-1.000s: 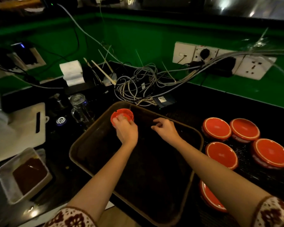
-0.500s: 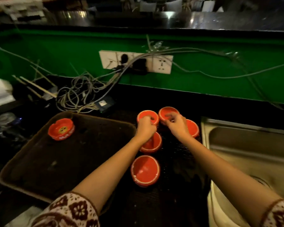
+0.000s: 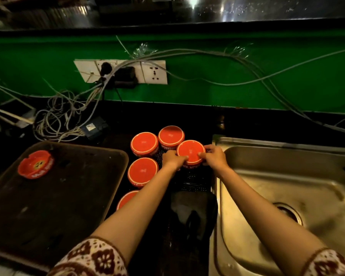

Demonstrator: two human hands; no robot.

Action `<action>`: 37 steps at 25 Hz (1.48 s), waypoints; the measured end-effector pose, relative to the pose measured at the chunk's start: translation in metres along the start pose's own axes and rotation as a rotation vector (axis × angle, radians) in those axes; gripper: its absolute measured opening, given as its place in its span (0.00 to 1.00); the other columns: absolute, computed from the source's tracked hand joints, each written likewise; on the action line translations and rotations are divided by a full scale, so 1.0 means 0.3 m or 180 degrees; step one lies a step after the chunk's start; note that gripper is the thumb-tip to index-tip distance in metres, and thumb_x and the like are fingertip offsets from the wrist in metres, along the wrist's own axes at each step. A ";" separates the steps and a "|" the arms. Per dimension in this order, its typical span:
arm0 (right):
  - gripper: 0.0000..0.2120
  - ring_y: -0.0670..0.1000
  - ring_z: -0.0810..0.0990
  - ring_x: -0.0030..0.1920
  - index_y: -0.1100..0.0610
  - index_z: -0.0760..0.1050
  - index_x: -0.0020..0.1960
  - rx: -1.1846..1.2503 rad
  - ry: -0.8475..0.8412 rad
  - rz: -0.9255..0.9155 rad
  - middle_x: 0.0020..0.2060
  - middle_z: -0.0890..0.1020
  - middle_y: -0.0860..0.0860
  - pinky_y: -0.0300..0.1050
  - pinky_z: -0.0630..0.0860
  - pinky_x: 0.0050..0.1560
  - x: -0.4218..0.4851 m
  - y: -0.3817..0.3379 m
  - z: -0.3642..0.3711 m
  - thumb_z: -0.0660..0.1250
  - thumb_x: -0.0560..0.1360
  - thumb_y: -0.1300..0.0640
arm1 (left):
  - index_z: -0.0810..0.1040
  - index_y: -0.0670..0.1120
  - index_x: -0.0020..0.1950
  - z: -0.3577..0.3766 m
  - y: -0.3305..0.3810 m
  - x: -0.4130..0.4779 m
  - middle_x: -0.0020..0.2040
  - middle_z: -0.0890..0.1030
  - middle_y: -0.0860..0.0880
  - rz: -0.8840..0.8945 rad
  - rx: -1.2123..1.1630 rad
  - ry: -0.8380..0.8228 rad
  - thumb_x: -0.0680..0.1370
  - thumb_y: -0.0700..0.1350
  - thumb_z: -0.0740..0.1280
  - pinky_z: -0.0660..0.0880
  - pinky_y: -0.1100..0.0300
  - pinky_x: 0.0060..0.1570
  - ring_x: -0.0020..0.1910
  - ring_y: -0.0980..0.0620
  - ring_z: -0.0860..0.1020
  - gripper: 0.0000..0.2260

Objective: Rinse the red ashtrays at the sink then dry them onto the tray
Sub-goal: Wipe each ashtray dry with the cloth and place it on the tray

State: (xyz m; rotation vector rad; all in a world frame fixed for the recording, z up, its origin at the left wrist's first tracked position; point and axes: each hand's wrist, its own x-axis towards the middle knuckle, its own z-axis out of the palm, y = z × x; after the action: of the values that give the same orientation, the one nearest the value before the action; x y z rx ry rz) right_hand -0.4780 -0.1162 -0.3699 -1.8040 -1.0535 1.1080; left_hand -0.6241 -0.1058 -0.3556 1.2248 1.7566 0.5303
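Note:
Several red ashtrays sit upside down on a black perforated mat between the tray and the sink. My left hand (image 3: 172, 159) and my right hand (image 3: 214, 158) both grip the rightmost one (image 3: 190, 152) by its sides. Others lie close by: one at the back (image 3: 170, 135), one to its left (image 3: 144, 144), one nearer me (image 3: 142, 171), and one (image 3: 126, 199) half hidden under my left forearm. A single ashtray (image 3: 35, 164) stands right way up in the far left corner of the brown tray (image 3: 72, 196). The steel sink (image 3: 287, 196) is on the right.
A tangle of grey cables (image 3: 60, 118) and a small black box (image 3: 94, 127) lie behind the tray. A white socket plate (image 3: 127, 71) with plugs hangs on the green wall. A dark cloth (image 3: 191, 214) lies on the mat by the sink's edge.
My view has swung right from the tray to the sink. My left hand let go of the ashtray on the tray, and both hands moved to the rightmost upturned ashtray and gripped it.

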 end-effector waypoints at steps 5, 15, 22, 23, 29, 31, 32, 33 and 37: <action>0.10 0.55 0.80 0.40 0.57 0.72 0.51 0.0637 0.0044 0.0101 0.46 0.80 0.58 0.45 0.77 0.29 -0.026 0.006 0.004 0.68 0.73 0.65 | 0.81 0.43 0.56 -0.031 0.010 -0.049 0.50 0.84 0.44 0.0328 -0.0665 0.0269 0.67 0.36 0.74 0.78 0.50 0.54 0.50 0.46 0.82 0.18; 0.12 0.55 0.80 0.48 0.60 0.76 0.56 -0.0411 -0.0378 0.0033 0.50 0.81 0.57 0.50 0.79 0.45 -0.227 -0.028 0.057 0.68 0.74 0.58 | 0.75 0.36 0.62 -0.231 -0.028 -0.231 0.48 0.81 0.42 0.0343 -0.0632 -0.0260 0.69 0.31 0.71 0.79 0.40 0.47 0.48 0.40 0.81 0.21; 0.29 0.60 0.67 0.63 0.58 0.69 0.63 -0.3260 -0.0692 -0.0804 0.62 0.71 0.57 0.53 0.67 0.59 -0.463 0.010 0.153 0.70 0.69 0.44 | 0.75 0.36 0.62 -0.283 -0.067 -0.315 0.43 0.77 0.48 0.0377 -0.0305 -0.0127 0.69 0.33 0.72 0.79 0.49 0.48 0.42 0.50 0.77 0.21; 0.28 0.60 0.66 0.63 0.59 0.69 0.63 -0.3348 -0.0632 -0.0800 0.62 0.72 0.57 0.53 0.66 0.60 -0.463 0.009 0.156 0.70 0.70 0.45 | 0.75 0.36 0.62 -0.286 -0.069 -0.321 0.43 0.76 0.49 0.0345 -0.0294 -0.0127 0.69 0.33 0.72 0.79 0.48 0.49 0.43 0.49 0.77 0.21; 0.06 0.53 0.74 0.50 0.51 0.76 0.42 -0.1998 -0.1510 -0.0463 0.44 0.79 0.52 0.45 0.69 0.47 -0.441 -0.051 0.000 0.72 0.69 0.58 | 0.74 0.37 0.63 -0.297 -0.109 -0.316 0.43 0.79 0.44 -0.0030 -0.0770 -0.0384 0.69 0.31 0.71 0.80 0.49 0.36 0.46 0.42 0.80 0.22; 0.07 0.48 0.76 0.40 0.56 0.76 0.40 -0.0846 -0.2005 -0.0643 0.36 0.78 0.50 0.40 0.70 0.41 -0.461 -0.123 -0.079 0.70 0.70 0.66 | 0.76 0.37 0.58 -0.292 -0.126 -0.322 0.42 0.81 0.43 -0.0150 -0.1004 -0.0551 0.70 0.31 0.71 0.78 0.55 0.29 0.45 0.41 0.80 0.17; 0.05 0.47 0.76 0.39 0.58 0.76 0.41 -0.0536 -0.2013 -0.0744 0.37 0.78 0.51 0.40 0.71 0.41 -0.461 -0.150 -0.089 0.69 0.70 0.67 | 0.77 0.37 0.56 -0.287 -0.133 -0.326 0.42 0.81 0.43 -0.0199 -0.1100 -0.0654 0.70 0.31 0.71 0.78 0.55 0.29 0.44 0.42 0.81 0.15; 0.04 0.48 0.76 0.40 0.59 0.76 0.43 -0.0411 -0.1846 -0.0832 0.39 0.79 0.52 0.41 0.72 0.42 -0.455 -0.167 -0.079 0.69 0.71 0.67 | 0.77 0.36 0.56 -0.280 -0.141 -0.327 0.41 0.81 0.43 -0.0226 -0.1192 -0.0754 0.70 0.31 0.71 0.78 0.56 0.28 0.41 0.43 0.81 0.15; 0.12 0.50 0.78 0.45 0.56 0.74 0.55 -0.0325 -0.0200 -0.0984 0.53 0.72 0.52 0.32 0.75 0.45 -0.451 -0.098 0.097 0.71 0.73 0.58 | 0.79 0.39 0.50 -0.267 -0.160 -0.337 0.36 0.81 0.45 -0.0274 -0.1443 -0.1074 0.74 0.32 0.66 0.77 0.60 0.26 0.29 0.53 0.81 0.07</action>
State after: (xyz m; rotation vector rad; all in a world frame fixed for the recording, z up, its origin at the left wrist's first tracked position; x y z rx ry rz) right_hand -0.5509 -0.2234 -0.3130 -1.6222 -1.3948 0.9411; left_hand -0.7067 -0.2053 -0.3081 0.8566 1.3066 0.5929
